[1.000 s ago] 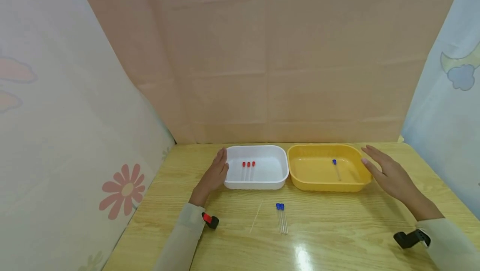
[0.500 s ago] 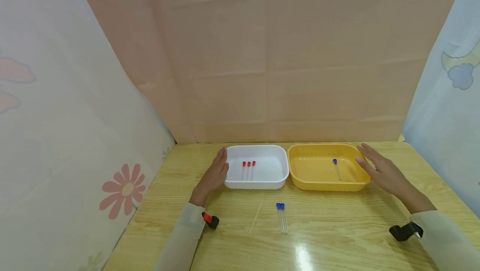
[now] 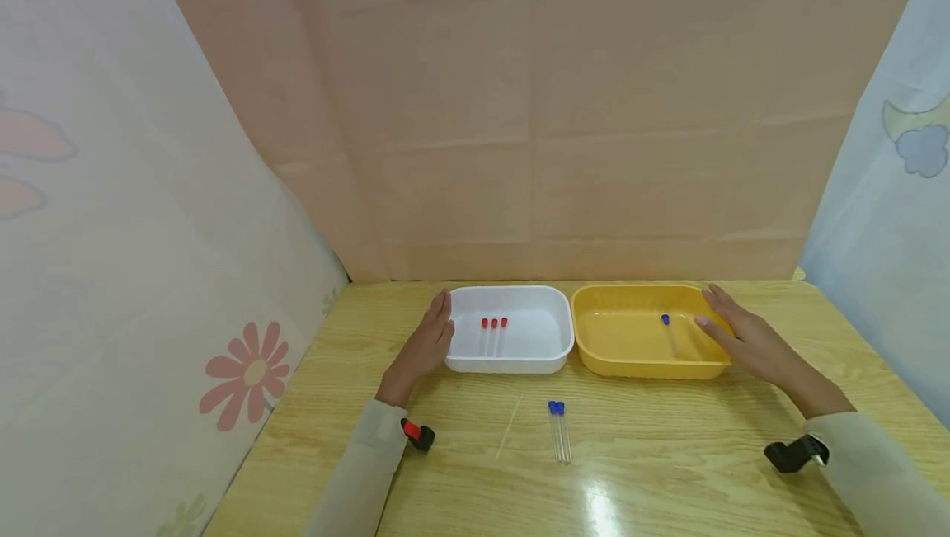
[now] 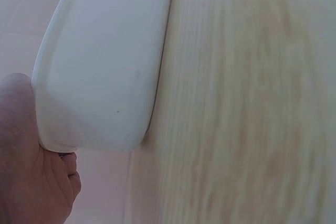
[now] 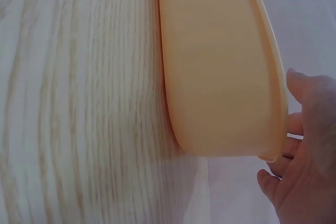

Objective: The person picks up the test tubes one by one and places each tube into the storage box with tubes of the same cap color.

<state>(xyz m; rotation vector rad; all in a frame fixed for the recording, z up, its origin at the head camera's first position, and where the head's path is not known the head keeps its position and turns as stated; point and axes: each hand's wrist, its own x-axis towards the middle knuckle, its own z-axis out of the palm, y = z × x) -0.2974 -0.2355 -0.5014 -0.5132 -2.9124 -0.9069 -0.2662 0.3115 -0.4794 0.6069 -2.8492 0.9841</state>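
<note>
My left hand (image 3: 421, 346) rests against the left end of the white tray (image 3: 540, 331), fingers straight along its outer side. In the left wrist view the thumb lies at the rim of that tray. At the right end of the yellow tray (image 3: 616, 339), my right hand (image 3: 759, 346) reaches its rim with extended fingers, the thumb over the edge in the head view. Three red-capped thin clear tubes (image 3: 494, 323) lie side by side in the white tray. One blue-capped tube (image 3: 665, 320) lies in the yellow tray.
Two more blue-capped tubes (image 3: 552, 408) lie together on the wooden table (image 3: 653, 454), in front of the trays. The trays stand side by side near the back edge. A brown sheet (image 3: 445, 149) hangs behind, with patterned sheets at both sides.
My right hand has moved left, from beside the yellow tray to over its right rim. The left hand and the tubes stay where they were.
</note>
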